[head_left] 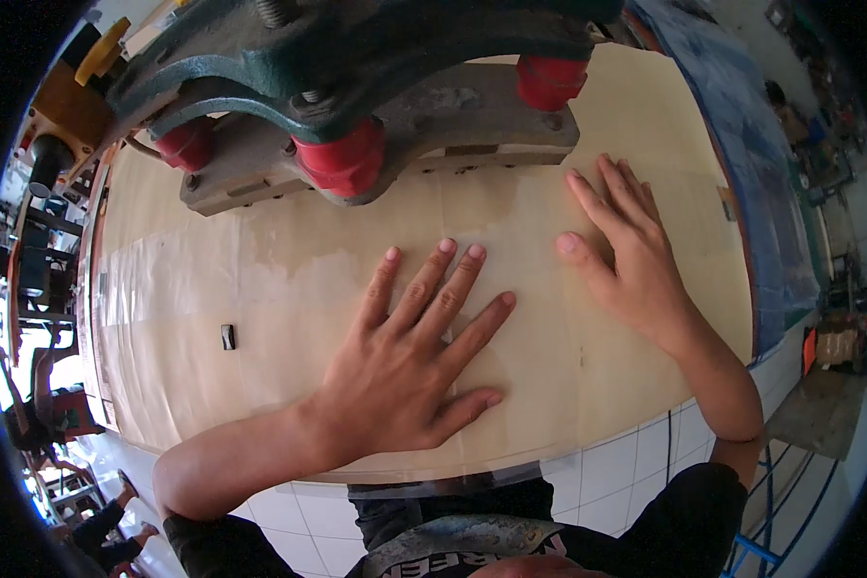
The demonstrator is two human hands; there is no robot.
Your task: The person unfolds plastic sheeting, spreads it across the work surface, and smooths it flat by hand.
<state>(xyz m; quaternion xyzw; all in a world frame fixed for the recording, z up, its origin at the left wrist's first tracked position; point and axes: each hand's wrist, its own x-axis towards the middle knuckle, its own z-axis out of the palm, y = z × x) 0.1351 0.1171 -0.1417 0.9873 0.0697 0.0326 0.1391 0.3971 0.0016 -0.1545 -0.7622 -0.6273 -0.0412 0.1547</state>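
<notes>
A pale wooden board (260,289) lies under clear plastic film, filling the bench in a workshop with a white tiled floor (607,472) below the near edge. Beyond the fingertips a green machine head (356,58) with red rollers (342,159) bears on a grey plate (453,116). A small black clip (227,336) sits left of the hands (well apart from them). The left hand (405,371) presses flat, fingers spread wide, holding nothing. The right hand (626,255) lies flat just beside it, fingers close together, empty too.
</notes>
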